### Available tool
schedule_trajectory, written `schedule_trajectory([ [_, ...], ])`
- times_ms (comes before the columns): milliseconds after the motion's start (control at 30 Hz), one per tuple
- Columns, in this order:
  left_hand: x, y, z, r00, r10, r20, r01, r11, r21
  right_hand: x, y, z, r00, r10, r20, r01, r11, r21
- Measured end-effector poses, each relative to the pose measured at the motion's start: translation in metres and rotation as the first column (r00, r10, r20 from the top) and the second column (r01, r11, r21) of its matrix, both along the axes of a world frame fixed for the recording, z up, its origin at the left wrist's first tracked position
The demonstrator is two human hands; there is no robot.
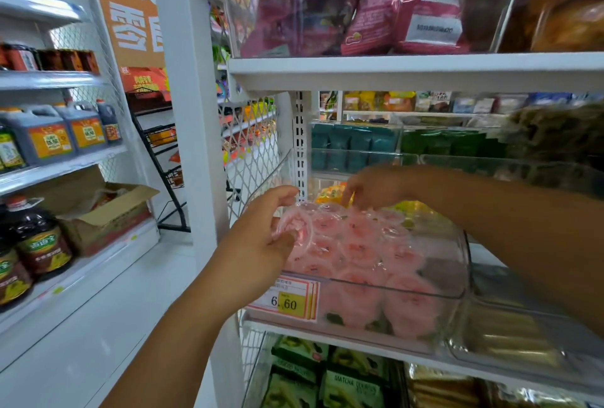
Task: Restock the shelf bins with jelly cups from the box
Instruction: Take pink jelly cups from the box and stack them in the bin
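Note:
A clear plastic shelf bin (457, 290) on the middle shelf holds several pink jelly cups (356, 254). My left hand (261, 237) is at the bin's left end and grips one pink jelly cup (294, 223) on its side, thumb over the top. My right hand (372, 187) reaches in from the right over the back of the pile, fingers bent down and touching the top cups. Orange-yellow jelly cups (333, 193) show behind the pink ones. The supply box is out of view.
A price tag reading 6.60 (287, 301) hangs on the bin front. An adjacent clear bin (510, 339) sits to the right. Matcha cookie packs (349, 384) fill the shelf below, red bags (402, 6) the shelf above. An open cardboard box (108, 211) and oil bottles stand on the left shelves.

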State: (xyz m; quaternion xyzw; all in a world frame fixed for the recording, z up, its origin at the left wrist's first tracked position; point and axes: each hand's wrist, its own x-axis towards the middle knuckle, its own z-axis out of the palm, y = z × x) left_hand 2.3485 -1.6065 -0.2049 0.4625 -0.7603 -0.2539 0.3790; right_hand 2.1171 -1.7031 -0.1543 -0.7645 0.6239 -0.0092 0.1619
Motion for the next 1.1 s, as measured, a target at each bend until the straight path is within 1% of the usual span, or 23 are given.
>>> schedule_trajectory([
  [33, 0.0, 0.0, 0.002, 1.0, -0.017, -0.014, 0.018, 1.0, 0.013, 0.001, 0.005, 0.006, 0.995, 0.022, 0.1, -0.019, 0.999, -0.03],
  [67, -0.001, -0.001, 0.005, 0.999, -0.039, -0.024, 0.04, 0.999, 0.031, 0.003, 0.013, 0.013, 0.964, 0.038, 0.263, -0.042, 0.999, 0.011],
  [100, -0.002, -0.002, 0.008, 0.998, -0.06, -0.032, 0.061, 0.997, 0.048, 0.006, 0.023, 0.021, 0.902, 0.043, 0.43, -0.097, 0.99, 0.106],
  [133, -0.003, -0.004, 0.01, 0.996, -0.074, -0.04, 0.076, 0.995, 0.06, 0.009, 0.033, 0.027, 0.836, 0.036, 0.547, -0.177, 0.962, 0.206],
  [167, -0.006, -0.006, 0.012, 0.996, -0.082, -0.046, 0.085, 0.994, 0.066, 0.014, 0.042, 0.031, 0.794, 0.039, 0.607, -0.251, 0.93, 0.268],
  [200, -0.009, -0.008, 0.014, 0.994, -0.091, -0.053, 0.094, 0.993, 0.066, 0.018, 0.05, 0.031, 0.778, 0.057, 0.626, -0.293, 0.914, 0.28],
  [233, -0.012, -0.011, 0.015, 0.992, -0.104, -0.066, 0.108, 0.992, 0.063, 0.023, 0.055, 0.03, 0.782, 0.086, 0.617, -0.3, 0.921, 0.251],
  [300, -0.019, -0.015, 0.017, 0.984, -0.137, -0.11, 0.144, 0.988, 0.062, 0.026, 0.057, 0.026, 0.82, 0.12, 0.56, -0.241, 0.96, 0.147],
  [367, -0.026, -0.017, 0.016, 0.98, -0.161, -0.119, 0.168, 0.985, 0.049, 0.018, 0.054, 0.028, 0.885, 0.13, 0.447, -0.174, 0.983, 0.06],
  [400, -0.029, -0.017, 0.015, 0.983, -0.167, -0.078, 0.17, 0.985, 0.032, 0.01, 0.05, 0.031, 0.938, 0.144, 0.316, -0.153, 0.988, 0.003],
  [433, -0.03, -0.016, 0.013, 0.985, -0.17, 0.009, 0.17, 0.985, 0.005, 0.0, 0.044, 0.034, 0.981, 0.148, 0.123, -0.14, 0.988, -0.072],
  [467, -0.031, -0.015, 0.011, 0.976, -0.172, 0.134, 0.176, 0.984, -0.023, -0.01, 0.038, 0.035, 0.987, 0.132, -0.087, -0.143, 0.981, -0.134],
  [500, -0.031, -0.013, 0.008, 0.951, -0.172, 0.255, 0.189, 0.981, -0.044, -0.019, 0.032, 0.034, 0.957, 0.105, -0.269, -0.153, 0.975, -0.164],
  [533, -0.031, -0.013, 0.006, 0.925, -0.172, 0.338, 0.2, 0.979, -0.048, -0.026, 0.028, 0.031, 0.917, 0.084, -0.389, -0.156, 0.975, -0.157],
  [567, -0.031, -0.012, 0.004, 0.906, -0.171, 0.386, 0.2, 0.979, -0.036, -0.03, 0.024, 0.026, 0.892, 0.08, -0.444, -0.15, 0.981, -0.124],
  [633, -0.031, -0.011, 0.004, 0.886, -0.15, 0.439, 0.176, 0.984, -0.02, -0.029, 0.022, 0.016, 0.874, 0.094, -0.476, -0.137, 0.989, -0.057],
  [700, -0.032, -0.011, 0.006, 0.874, -0.129, 0.469, 0.157, 0.987, -0.021, -0.024, 0.022, 0.012, 0.867, 0.094, -0.489, -0.12, 0.992, -0.022],
  [800, -0.032, -0.01, 0.005, 0.86, -0.104, 0.499, 0.143, 0.989, -0.04, -0.021, 0.022, 0.006, 0.854, 0.083, -0.514, -0.111, 0.994, -0.024],
  [867, -0.031, -0.011, 0.004, 0.865, -0.092, 0.493, 0.13, 0.991, -0.043, -0.02, 0.024, 0.005, 0.832, 0.082, -0.549, -0.114, 0.993, -0.025],
  [900, -0.031, -0.012, 0.003, 0.87, -0.087, 0.486, 0.123, 0.992, -0.043, -0.021, 0.024, 0.004, 0.837, 0.077, -0.542, -0.113, 0.993, -0.034],
  [967, -0.031, -0.012, 0.002, 0.885, -0.073, 0.459, 0.115, 0.991, -0.064, -0.021, 0.03, 0.008, 0.888, 0.046, -0.457, -0.1, 0.991, -0.094],
  [1033, -0.03, -0.009, 0.003, 0.919, -0.04, 0.392, 0.099, 0.986, -0.132, -0.02, 0.043, 0.017, 0.951, 0.011, -0.309, -0.093, 0.963, -0.253],
  [1100, -0.029, -0.004, 0.003, 0.962, 0.016, 0.273, 0.059, 0.963, -0.262, -0.019, 0.066, 0.029, 0.991, -0.001, -0.134, -0.054, 0.911, -0.41],
])
